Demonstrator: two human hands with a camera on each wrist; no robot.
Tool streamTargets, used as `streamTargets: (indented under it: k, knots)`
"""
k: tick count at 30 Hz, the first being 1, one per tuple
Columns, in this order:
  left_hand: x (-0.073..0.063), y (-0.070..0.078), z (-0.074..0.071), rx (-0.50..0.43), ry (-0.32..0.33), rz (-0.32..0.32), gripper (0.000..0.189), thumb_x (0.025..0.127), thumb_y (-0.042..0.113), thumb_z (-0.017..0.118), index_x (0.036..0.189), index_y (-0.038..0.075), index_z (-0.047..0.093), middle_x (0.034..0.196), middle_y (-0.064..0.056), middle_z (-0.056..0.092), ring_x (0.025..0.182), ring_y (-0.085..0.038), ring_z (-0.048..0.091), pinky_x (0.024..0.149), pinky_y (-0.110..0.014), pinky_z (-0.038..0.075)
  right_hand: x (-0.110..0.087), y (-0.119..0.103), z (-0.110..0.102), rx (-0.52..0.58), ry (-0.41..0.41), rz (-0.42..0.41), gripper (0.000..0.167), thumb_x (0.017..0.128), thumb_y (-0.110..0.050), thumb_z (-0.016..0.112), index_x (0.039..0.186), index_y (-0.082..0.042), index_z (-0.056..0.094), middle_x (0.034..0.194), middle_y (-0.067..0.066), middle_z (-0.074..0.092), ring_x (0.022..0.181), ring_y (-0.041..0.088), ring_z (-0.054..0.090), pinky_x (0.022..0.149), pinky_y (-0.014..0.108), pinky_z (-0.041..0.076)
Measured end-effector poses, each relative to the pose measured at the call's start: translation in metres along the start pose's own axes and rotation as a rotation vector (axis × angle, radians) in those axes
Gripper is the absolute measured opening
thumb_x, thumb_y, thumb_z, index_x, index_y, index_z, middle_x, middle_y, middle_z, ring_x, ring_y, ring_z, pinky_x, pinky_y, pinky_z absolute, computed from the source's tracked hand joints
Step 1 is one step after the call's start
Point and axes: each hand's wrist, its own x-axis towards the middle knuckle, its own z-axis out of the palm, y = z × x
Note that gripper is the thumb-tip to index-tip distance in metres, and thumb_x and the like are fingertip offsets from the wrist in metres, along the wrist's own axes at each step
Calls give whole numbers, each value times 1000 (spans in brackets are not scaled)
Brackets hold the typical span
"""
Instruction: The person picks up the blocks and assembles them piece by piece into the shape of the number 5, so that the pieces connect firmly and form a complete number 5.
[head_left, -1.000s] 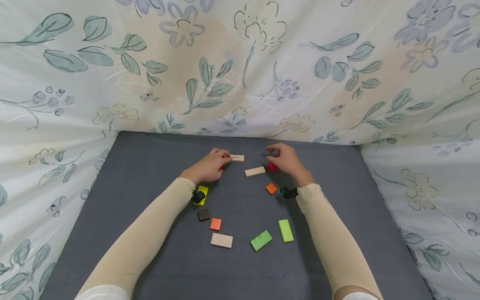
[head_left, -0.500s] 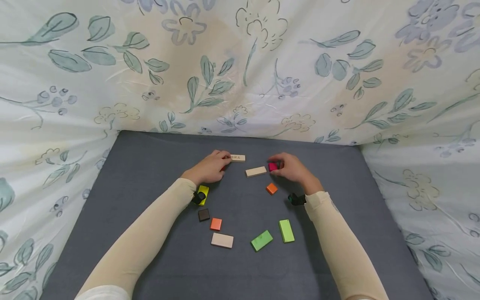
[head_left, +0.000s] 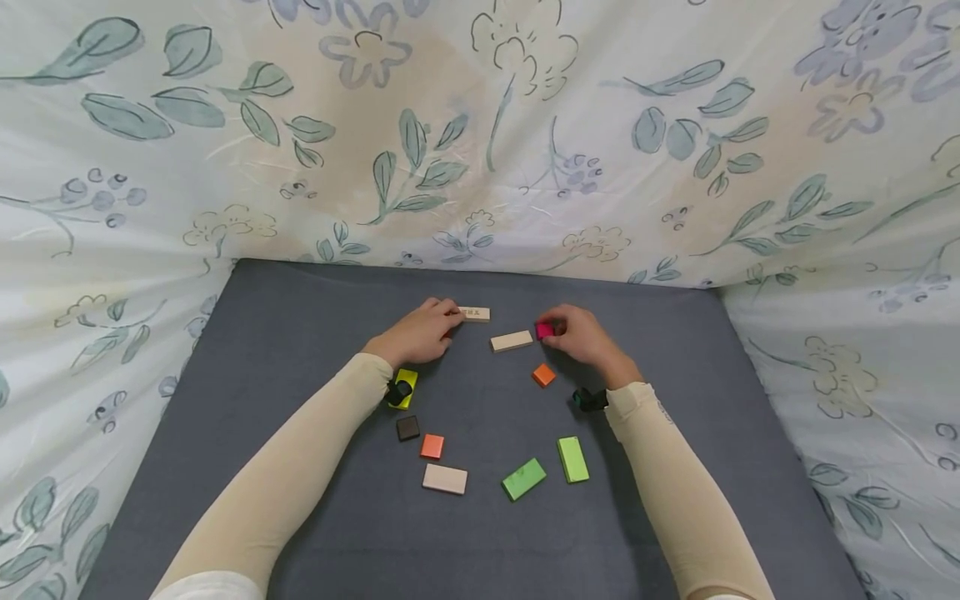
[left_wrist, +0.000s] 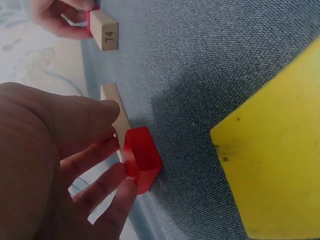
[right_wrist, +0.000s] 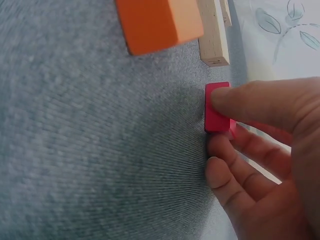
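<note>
Two wood bars (head_left: 512, 342) separate right grip (head_left: 588, 337), pinching smooth pink block (right_wrist: 217, 120), from loose left grip (head_left: 418, 335) touching boxy red block (left_wrist: 145, 151).

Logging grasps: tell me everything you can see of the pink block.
The pink block is small, with smooth-looking flat faces and slightly rounded corners; its material is unclear. It appears to rest on the gray cloth, just beside one end of a wooden block. The right hand pinches it, the thumb covering part of one face.

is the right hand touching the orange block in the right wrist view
No, the right hand has its thumb on the crimson block, and the orange block lies apart from both.
</note>
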Motion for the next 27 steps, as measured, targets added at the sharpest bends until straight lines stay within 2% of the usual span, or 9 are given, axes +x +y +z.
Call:
streamTargets:
  k: [6, 14, 19, 27]
  knots:
    - [1, -1, 0, 11, -9, 1, 55, 111, 14, 60, 163, 2, 47, 157, -14, 49, 145, -37, 42, 121, -49, 38, 3, -2, 1, -10, 17, 14, 38, 99, -6, 78, 136, -5, 74, 130, 16, 67, 107, 33, 64, 88, 50, 56]
    - [2, -1, 0, 7, -6, -6, 55, 111, 16, 62, 162, 2, 49, 158, -14, 49, 144, -37, 42, 120, -49, 39, 11, -13, 1, 4, 84, 8, 35, 99, -6, 80, 133, -6, 76, 125, 13, 67, 102, 32, 64, 83, 47, 57]
    - [2, -1, 0, 3, -1, 0, 55, 110, 16, 64, 161, 2, 50, 158, -14, 49, 143, -36, 43, 119, -49, 40, 17, -19, 3, -15, 86, -1, 35, 98, -7, 81, 133, -6, 76, 125, 13, 68, 101, 31, 64, 84, 46, 57]
    - [2, 1, -4, -10, -19, -24, 57, 107, 16, 66, 161, 2, 50, 157, -13, 49, 143, -35, 42, 118, -50, 41, 26, -30, 7, -15, 87, -29, 36, 99, -10, 81, 135, -8, 76, 122, 11, 68, 98, 29, 62, 81, 45, 55]
